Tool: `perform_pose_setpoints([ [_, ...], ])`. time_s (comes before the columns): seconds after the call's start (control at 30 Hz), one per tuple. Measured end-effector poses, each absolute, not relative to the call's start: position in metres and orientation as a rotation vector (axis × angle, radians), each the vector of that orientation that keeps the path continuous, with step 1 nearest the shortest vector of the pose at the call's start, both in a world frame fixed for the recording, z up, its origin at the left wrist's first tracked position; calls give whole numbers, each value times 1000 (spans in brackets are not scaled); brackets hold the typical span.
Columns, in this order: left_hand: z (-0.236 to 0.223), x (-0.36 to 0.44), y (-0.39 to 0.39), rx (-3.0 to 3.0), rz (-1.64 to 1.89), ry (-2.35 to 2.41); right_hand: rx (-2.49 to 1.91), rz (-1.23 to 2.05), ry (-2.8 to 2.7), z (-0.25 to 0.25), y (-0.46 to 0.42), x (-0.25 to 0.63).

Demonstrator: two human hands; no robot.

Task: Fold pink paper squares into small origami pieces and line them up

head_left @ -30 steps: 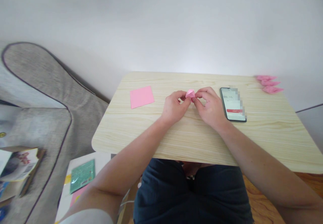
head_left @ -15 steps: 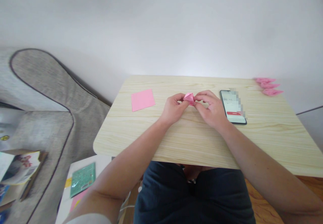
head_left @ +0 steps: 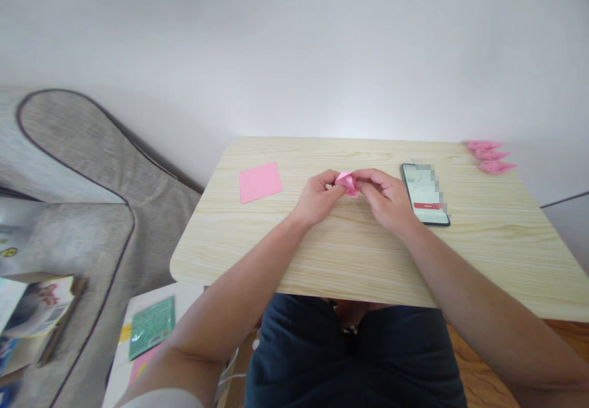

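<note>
A small folded piece of pink paper [head_left: 346, 182] is held between my two hands, just above the middle of the wooden table [head_left: 276, 254]. My left hand [head_left: 317, 197] pinches its left side between thumb and fingers. On the other side, my right hand [head_left: 385, 198] grips the right edge with thumb and forefinger. Part of the paper is covered by the fingertips, and its exact shape is hard to make out. A flat stack or sheet of square pink paper [head_left: 261, 182] lies to the left of my hands.
Close to my right hand lies a phone [head_left: 426, 194] with a timer on its screen. Folded pink paper pieces [head_left: 496, 167] sit at the table's back right corner. A green packet [head_left: 151, 328] rests on a white surface at lower left, beside a grey sofa [head_left: 151, 236].
The folded paper has been turned and its folds spread a little in my fingers. My right hand has shifted its pinch along the right side. The view has tilted slightly.
</note>
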State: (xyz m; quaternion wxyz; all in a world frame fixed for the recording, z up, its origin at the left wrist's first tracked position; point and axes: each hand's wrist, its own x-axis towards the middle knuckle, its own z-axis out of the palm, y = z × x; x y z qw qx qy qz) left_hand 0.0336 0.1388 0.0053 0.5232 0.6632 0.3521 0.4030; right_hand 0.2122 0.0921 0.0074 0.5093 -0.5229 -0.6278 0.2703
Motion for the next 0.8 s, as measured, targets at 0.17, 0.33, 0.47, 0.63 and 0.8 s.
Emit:
perform_pose_setpoints([
  [0.17, 8, 32, 138, 1574, 905, 816, -1232, 729, -1455, 8, 90, 210],
  [0.33, 12, 31, 137, 1523, 865, 760, -1206, 797, -1429, 6, 91, 209],
  [0.47, 16, 33, 135, 1441, 837, 680, -1148, 795, -1365, 3, 93, 209],
  [0.63, 20, 33, 133, 1413, 757, 688, -1081, 883, -1377, 8, 93, 210],
  [0.8, 19, 32, 135, 1423, 821, 705, -1083, 887, -1378, 9, 93, 210],
])
